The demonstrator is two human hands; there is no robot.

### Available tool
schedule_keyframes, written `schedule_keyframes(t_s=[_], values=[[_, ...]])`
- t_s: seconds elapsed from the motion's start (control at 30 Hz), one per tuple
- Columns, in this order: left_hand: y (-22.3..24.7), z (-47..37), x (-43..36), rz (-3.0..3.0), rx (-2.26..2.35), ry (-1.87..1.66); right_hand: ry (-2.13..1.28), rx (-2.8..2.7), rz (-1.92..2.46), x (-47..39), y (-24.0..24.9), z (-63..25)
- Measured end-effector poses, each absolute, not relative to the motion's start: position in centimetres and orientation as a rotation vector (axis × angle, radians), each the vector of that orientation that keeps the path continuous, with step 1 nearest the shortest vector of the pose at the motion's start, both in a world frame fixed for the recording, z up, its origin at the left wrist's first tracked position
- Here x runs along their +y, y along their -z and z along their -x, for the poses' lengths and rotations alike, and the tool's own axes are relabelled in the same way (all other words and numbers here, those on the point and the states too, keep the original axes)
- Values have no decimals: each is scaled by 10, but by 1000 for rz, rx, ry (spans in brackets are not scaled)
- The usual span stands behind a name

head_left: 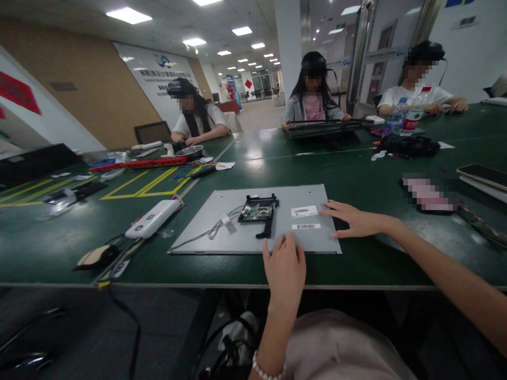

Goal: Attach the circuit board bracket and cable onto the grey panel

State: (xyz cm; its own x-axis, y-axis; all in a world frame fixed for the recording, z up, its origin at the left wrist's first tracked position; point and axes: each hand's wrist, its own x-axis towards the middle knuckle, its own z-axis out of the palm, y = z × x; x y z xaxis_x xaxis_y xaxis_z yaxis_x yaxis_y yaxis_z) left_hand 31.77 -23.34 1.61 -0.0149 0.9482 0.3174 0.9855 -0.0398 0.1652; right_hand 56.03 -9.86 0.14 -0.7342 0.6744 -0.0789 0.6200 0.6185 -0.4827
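Observation:
A flat grey metal panel (312,195), like the back of a display, lies on the green table before me. On its middle sits a small green circuit board (256,212) in a black plastic bracket (264,232), with grey cables (212,231) running off to the left. Two white labels (304,211) are stuck on the right part of the panel. My left hand (285,264) rests at the panel's front edge, fingers spread and holding nothing. At the right edge my right hand (352,219) reaches over the panel with its fingers stretched out, also holding nothing.
A white power bank (152,219) and a computer mouse (97,256) lie to the left. On the right are a phone (428,194) and glasses (481,224). Bottles (412,119) stand farther back. Across the table, a person (312,100) holds a dark panel (328,129); two others sit nearby.

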Motion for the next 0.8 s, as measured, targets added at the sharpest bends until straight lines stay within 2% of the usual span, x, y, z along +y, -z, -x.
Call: schedule_keyframes(t_s=[0.27,0.8], values=[[-21,-307,-232,2087,-2145,517,-611,-2717,971,-104,2,-544],[-16,-292,-228,2049,-2177,537,-565,-2707,867,-111,1,-535]])
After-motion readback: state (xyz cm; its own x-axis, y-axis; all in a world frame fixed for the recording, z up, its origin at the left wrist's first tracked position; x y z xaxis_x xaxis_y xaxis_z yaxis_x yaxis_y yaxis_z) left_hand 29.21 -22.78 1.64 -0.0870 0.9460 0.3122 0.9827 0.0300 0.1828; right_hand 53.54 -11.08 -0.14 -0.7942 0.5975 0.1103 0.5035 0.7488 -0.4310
